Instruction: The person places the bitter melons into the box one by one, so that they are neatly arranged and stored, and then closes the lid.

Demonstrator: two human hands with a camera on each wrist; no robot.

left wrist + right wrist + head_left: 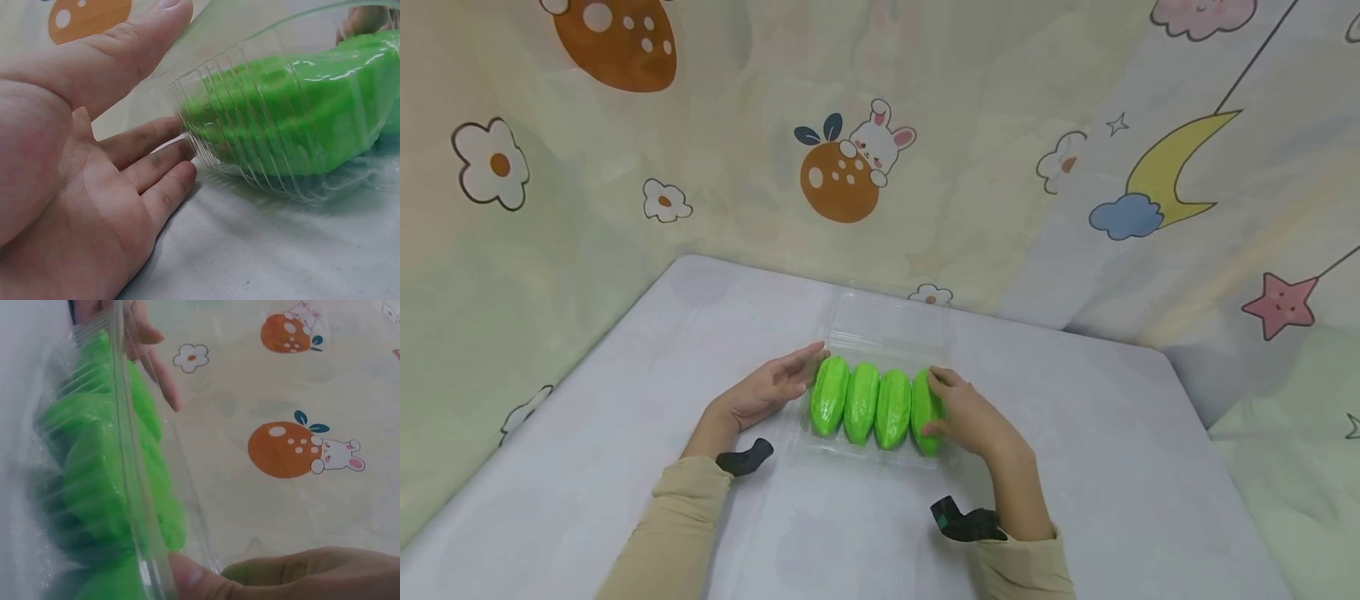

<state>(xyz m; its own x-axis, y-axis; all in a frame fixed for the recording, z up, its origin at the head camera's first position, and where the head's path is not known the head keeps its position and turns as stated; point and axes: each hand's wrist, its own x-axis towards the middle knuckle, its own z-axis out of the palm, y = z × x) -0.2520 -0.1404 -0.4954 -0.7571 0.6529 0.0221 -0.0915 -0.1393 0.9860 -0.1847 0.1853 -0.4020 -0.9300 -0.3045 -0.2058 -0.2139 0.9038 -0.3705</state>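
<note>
Several bright green, long, ridged vegetable-shaped pieces (pixel 862 404) lie side by side in a clear plastic clamshell box (pixel 865 454). At the box's left end is my left hand (pixel 772 385), palm toward it and fingers extended; in the left wrist view its fingertips (pixel 178 178) are right at the ribbed wall. My right hand (pixel 977 417) is at the opposite end, its fingers curled over the top of the rightmost green piece (pixel 927 412) and the thumb against its lower part. In the right wrist view the right thumb (pixel 194 578) overlaps the box's rim.
The box's transparent lid (pixel 887 321) lies folded back toward the far edge of the white-covered table (pixel 820 533). Behind and beside the table hangs a patterned cloth (pixel 985 150). A black wrist strap or mount shows at each sleeve cuff.
</note>
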